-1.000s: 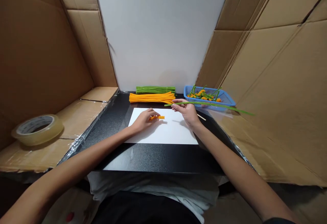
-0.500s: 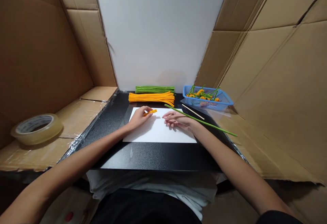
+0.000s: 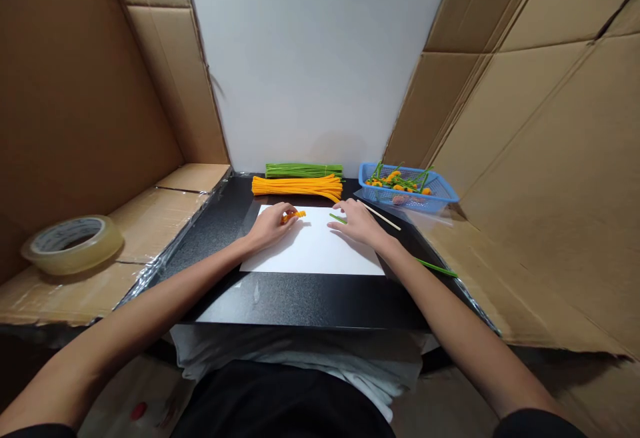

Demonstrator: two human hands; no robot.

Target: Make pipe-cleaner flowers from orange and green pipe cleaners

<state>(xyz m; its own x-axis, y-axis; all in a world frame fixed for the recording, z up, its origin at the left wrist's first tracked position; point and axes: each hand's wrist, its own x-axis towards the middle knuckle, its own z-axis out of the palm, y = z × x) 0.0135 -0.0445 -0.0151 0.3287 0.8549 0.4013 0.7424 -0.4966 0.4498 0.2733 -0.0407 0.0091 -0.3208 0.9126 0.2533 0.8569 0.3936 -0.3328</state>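
My left hand (image 3: 273,226) is closed around a small orange piece of twisted pipe cleaner (image 3: 294,215), pinched between thumb and fingers at the left part of a white sheet of paper (image 3: 300,255). My right hand (image 3: 357,222) is curled, palm down, over a long green pipe cleaner. The tip of this green pipe cleaner (image 3: 337,218) sticks out between my thumb and fingers, pointing left. Its middle is hidden under my hand and forearm, and its far end shows at the right of the forearm. Both hands are apart.
Bundles of orange pipe cleaners (image 3: 297,187) and green pipe cleaners (image 3: 304,171) lie behind the paper. A blue basket (image 3: 445,193) holds orange and green pieces. Near my right hand lies a thin pale stick (image 3: 383,215). A tape roll (image 3: 107,243) sits on cardboard at left.
My right hand has turned palm down and closed over the green pipe cleaner, which has shifted slightly toward me. My left hand keeps the orange piece at nearly the same spot.
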